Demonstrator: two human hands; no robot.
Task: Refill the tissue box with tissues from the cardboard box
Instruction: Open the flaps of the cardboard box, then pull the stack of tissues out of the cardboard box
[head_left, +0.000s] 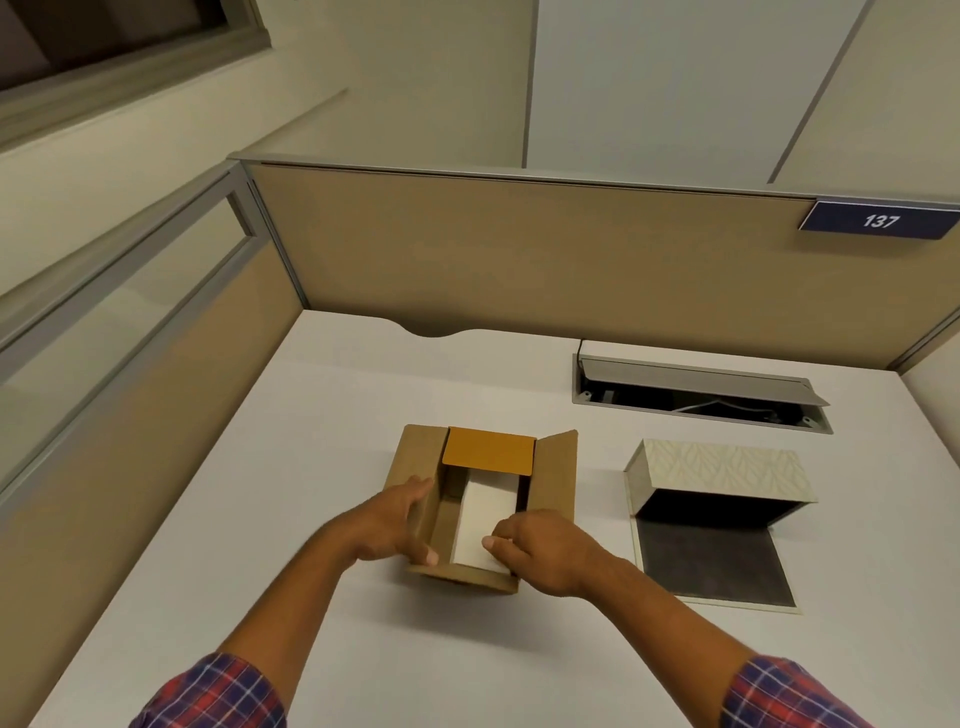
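A brown cardboard box (553, 478) stands open on the white desk, flaps spread, with a white stack of tissues (485, 512) inside. My left hand (395, 525) grips the box's left wall and near corner. My right hand (540, 551) reaches over the near right edge, its fingertips on the near end of the tissues. To the right stands the tissue box (722, 467), cream with a leaf pattern, its dark inside showing and its dark-lined flap (711, 564) lying flat on the desk toward me.
A cable hatch (701, 392) with a raised grey lid is set into the desk (322, 467) behind the tissue box. Beige partition walls (519, 249) close the desk at the back and left. A blue sign reads 137 (880, 221).
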